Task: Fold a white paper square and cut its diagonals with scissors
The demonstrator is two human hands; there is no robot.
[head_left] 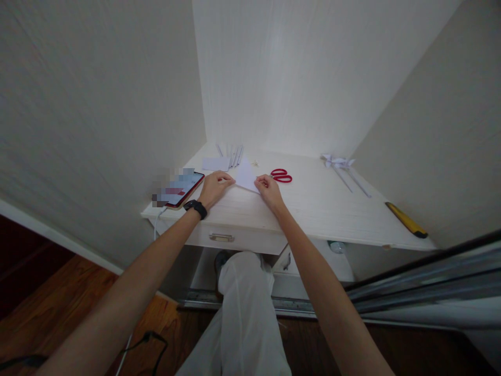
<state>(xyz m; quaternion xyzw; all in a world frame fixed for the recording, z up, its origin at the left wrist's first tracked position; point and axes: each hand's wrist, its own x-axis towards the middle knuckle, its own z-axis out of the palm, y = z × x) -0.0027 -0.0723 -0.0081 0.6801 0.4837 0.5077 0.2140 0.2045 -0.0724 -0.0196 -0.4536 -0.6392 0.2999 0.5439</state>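
A white piece of paper (246, 175), roughly triangular in outline, lies on the white desktop between my hands. My left hand (214, 188), with a dark watch on the wrist, pinches its lower left corner between thumb and fingers. At the lower right corner my right hand (269, 189) has its fingers curled closed on the paper. Red-handled scissors (282, 175) lie just right of my right hand, their blades mostly hidden behind it. Several thin white paper sticks (236, 156) and a flat white paper rectangle (215, 164) rest behind my left hand.
A phone or tablet (182, 189) with a charging cable lies at the desk's left edge. Folded paper pinwheel-like shapes on sticks (340, 162) lie at the back right. A yellow and black tool (406, 220) sits near the right wall. Walls enclose the desk (309, 209) on three sides.
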